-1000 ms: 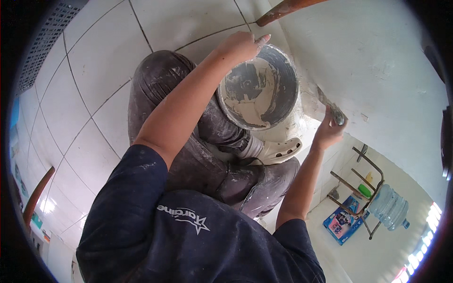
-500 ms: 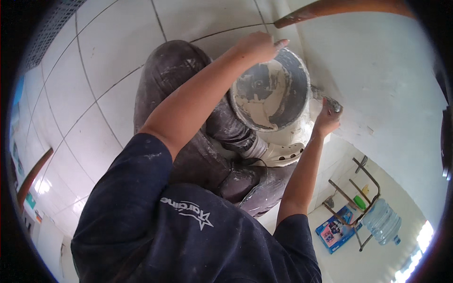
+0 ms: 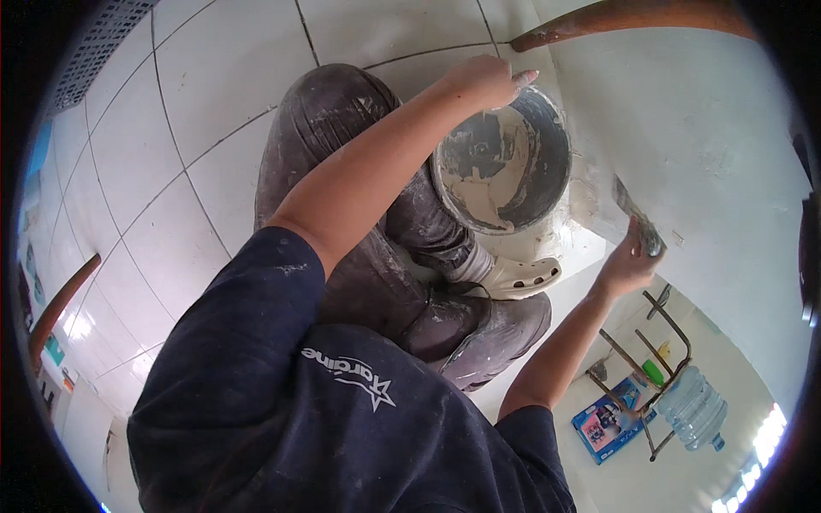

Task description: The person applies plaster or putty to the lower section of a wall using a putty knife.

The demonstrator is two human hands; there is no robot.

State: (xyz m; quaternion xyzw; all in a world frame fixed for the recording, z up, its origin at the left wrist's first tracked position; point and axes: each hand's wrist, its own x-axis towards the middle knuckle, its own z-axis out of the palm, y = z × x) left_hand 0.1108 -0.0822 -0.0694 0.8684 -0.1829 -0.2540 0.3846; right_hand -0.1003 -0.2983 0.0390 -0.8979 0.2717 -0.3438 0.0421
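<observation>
A dark round bucket point(image 3: 560, 158), smeared with beige plaster point(image 3: 489, 195), tilts toward me beside my bent leg. On its far rim rests my left hand point(image 3: 487, 83), fingers closed over the edge and the thumb along the top. Off to the right, my right hand point(image 3: 629, 267) is wrapped round the plaster-caked handle of a putty knife point(image 3: 629, 201). Its narrow-looking blade points up and away, close to the white wall; whether it touches the wall I cannot tell.
The white wall point(image 3: 676, 154) rises along the right. Curved wooden legs stand at the top right point(image 3: 633, 24) and far left point(image 3: 64, 308). A metal-framed stand point(image 3: 680, 329) holds a clear water jug point(image 3: 694, 406) at lower right. A cream clog point(image 3: 522, 278) covers my foot.
My right hand has moved right and nearer to me with the putty knife, away from the bucket's rim to the wall. My left hand still grips the rim; the view has shifted slightly.
</observation>
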